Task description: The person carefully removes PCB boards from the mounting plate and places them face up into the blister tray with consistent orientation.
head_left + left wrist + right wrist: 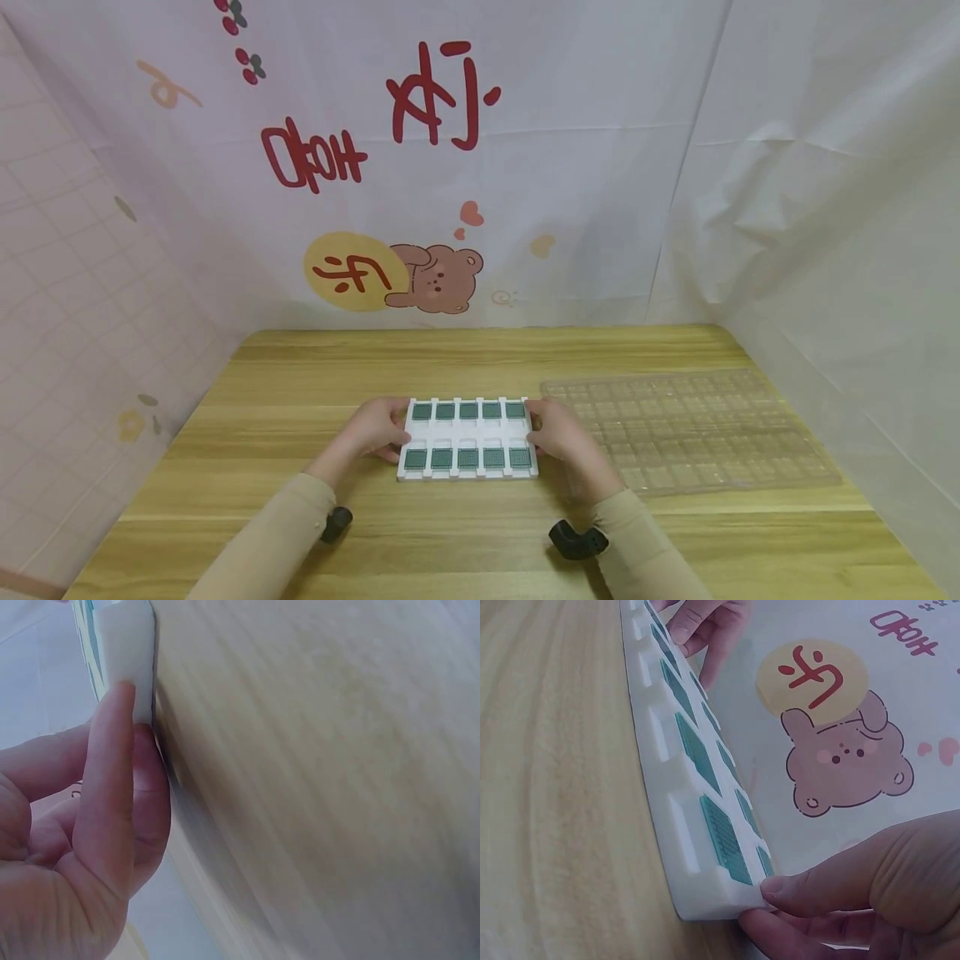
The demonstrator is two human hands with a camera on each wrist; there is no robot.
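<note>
A white tray (467,438) lies flat on the wooden bench (480,533), near the person's edge and about midway across it. It carries two rows of small green chips (468,411), five to a row. Its long axis runs left to right across the person's body, so one short end points to each hand.

The left hand (377,429) grips the tray's left end; the left wrist view shows a finger (112,787) pressed along the white edge with another finger tucked behind it. The right hand (558,431) grips the right end; in the right wrist view its thumb (832,879) sits on top of the tray's corner and a finger lies beneath, pinching the rim. Both hands are therefore narrow, each closed on its own end of the tray, and neither is nearer than the other: the tray sits between them.

Just to the right of the tray, touching or nearly touching the right hand, lies a clear plastic sheet of moulded pockets (690,429), flat on the bench. Behind the tray hangs a backdrop with a cartoon bear (438,279).
</note>
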